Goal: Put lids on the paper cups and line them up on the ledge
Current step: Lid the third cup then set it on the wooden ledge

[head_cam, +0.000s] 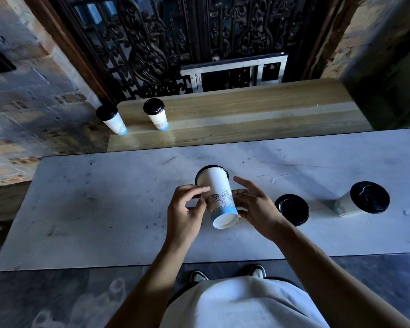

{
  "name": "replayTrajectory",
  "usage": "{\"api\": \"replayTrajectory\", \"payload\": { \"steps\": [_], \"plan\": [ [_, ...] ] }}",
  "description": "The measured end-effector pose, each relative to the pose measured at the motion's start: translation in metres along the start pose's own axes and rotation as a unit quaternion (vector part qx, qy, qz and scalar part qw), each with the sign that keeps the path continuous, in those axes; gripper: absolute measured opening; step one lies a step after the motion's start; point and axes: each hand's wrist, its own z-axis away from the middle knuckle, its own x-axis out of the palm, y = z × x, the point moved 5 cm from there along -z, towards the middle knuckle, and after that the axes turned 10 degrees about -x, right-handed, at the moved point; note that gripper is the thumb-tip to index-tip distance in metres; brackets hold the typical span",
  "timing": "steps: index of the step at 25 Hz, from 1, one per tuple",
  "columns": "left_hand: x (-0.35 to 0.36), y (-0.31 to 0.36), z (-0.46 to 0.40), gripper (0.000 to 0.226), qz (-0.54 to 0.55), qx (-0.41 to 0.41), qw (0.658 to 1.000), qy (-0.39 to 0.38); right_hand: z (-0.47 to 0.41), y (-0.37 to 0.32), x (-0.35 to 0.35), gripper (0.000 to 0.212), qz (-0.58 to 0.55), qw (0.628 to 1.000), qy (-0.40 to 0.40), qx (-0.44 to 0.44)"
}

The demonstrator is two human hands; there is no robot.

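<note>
- Far left on the ledge [246,110], two lidded cups [111,119] [155,114] already stand upright side by side, with bare wood running off to their right
- At the centre of the counter [81,197], we hold a cup [219,197] upside down between both hands: white base toward us, mouth down on what looks like a black lid [211,167]
- Our left hand [187,209] pinches the cup's left wall with curled fingertips; our right hand [253,204] has its lower fingers on the right wall and its upper fingers spread loose
- The cup's long axis tilts up and away from us, so we judge it needs turning upright before it goes to the ledge beyond
- Just right of our right hand lies a loose lid [292,209], and nearer that hand than the left
- Farther right stands another capped cup [362,201], well apart
</note>
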Motion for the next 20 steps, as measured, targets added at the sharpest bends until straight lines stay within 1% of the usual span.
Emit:
{"api": "replayTrajectory", "payload": {
  "steps": [4,7,8,11,13,14,17,20],
  "plan": [
    [-0.001,-0.003,0.0,0.049,-0.011,-0.011,1.0,-0.011,0.0,-0.003,-0.002,0.057,-0.015,1.0,-0.01,-0.007],
    [0.001,-0.005,0.001,0.053,-0.018,-0.029,0.999,-0.019,0.001,-0.003,-0.001,0.066,-0.037,0.999,-0.022,-0.006],
    [0.001,-0.005,0.001,0.05,-0.009,-0.037,0.999,-0.019,0.002,-0.003,0.0,0.068,-0.042,0.999,-0.023,-0.005],
    [0.002,-0.01,0.001,0.028,0.042,-0.083,0.996,-0.013,0.002,-0.005,0.0,0.07,-0.046,0.999,-0.029,-0.001],
    [0.005,-0.015,0.001,0.015,0.073,-0.117,0.99,-0.02,0.003,-0.006,0.0,0.068,-0.049,0.998,-0.039,0.001],
    [0.006,-0.016,0.001,0.013,0.08,-0.125,0.989,-0.023,0.003,-0.006,0.0,0.066,-0.05,0.998,-0.042,0.002],
    [0.008,-0.017,0.002,0.031,0.06,-0.122,0.99,-0.024,0.004,-0.006,0.0,0.056,-0.047,0.997,-0.056,0.005],
    [0.008,-0.016,0.002,0.038,0.059,-0.117,0.991,-0.033,0.003,-0.004,-0.001,0.044,-0.059,0.996,-0.062,0.009]
  ]
}}
